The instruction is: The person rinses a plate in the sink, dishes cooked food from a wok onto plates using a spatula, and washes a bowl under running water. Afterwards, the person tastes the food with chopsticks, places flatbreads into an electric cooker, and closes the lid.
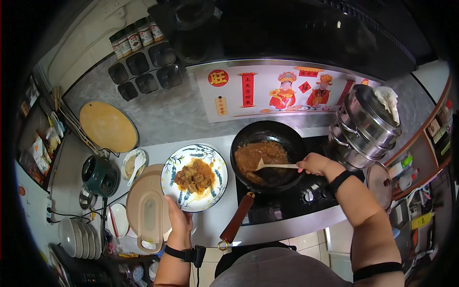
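Left hand (pixel 178 216) gripping plate (pixel 171 167) rim, just left of wok (pixel 279 134); right hand (pixel 313 163) clasping wooden spatula (pixel 275 166), pointing leftward.

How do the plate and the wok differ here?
The plate is white with a leaf pattern; the wok is black. The plate holds piled meat chunks, the wok mostly sauce. The left hand holds the plate; the right hand holds a spatula in the wok. Both are round.

Grey counter (pixel 210 225) carries floral plate (pixel 217 165) of food, wooden board (pixel 138 189) with plastic lid (pixel 149 221), small saucer (pixel 130 165), green pot (pixel 100 176), stacked bowls (pixel 79 237); stove (pixel 291 201) holds black pan (pixel 287 138).
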Demonstrator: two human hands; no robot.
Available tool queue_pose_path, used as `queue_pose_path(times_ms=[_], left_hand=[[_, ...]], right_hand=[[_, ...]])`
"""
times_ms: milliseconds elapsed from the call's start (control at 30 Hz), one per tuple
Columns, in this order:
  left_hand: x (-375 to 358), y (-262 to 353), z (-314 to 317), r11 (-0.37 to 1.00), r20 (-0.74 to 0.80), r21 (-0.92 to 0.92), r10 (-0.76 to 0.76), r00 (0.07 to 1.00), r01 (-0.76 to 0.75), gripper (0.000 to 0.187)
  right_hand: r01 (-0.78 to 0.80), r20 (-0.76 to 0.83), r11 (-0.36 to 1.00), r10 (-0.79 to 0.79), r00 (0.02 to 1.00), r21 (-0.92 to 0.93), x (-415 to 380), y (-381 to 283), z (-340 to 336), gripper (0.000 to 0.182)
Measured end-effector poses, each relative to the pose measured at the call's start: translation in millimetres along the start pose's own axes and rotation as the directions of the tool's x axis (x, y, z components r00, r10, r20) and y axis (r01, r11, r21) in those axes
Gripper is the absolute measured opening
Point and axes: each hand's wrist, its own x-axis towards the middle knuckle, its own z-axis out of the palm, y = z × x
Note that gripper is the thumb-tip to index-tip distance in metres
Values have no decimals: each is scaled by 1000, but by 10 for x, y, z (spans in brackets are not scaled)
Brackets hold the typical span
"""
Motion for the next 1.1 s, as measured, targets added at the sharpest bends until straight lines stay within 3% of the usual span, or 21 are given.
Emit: queue_pose_path(times_ms=[67,267,367,867,1100], left_hand=[[-42,33,89,999,-18,-12,33,999,-33,60],[-63,59,167,995,-63,-87,34,997,-39,59],[-55,55,189,994,-70,-98,43,997,-50,57],[3,47,238,997,2,-64,34,999,-33,57],[86,12,265,1000,-37,-10,10,999,-10,56]], right_hand=[[56,-53,984,-48,997,171,105,56,128,26],[254,-311,926,-163,936,279,261,170,303,30],[324,-355,892,-206,912,315,323,200,339,29],[289,-316,821,-141,938,492,71,202,373,28],[267,-319,830,-115,941,490,-97,312,315,28]])
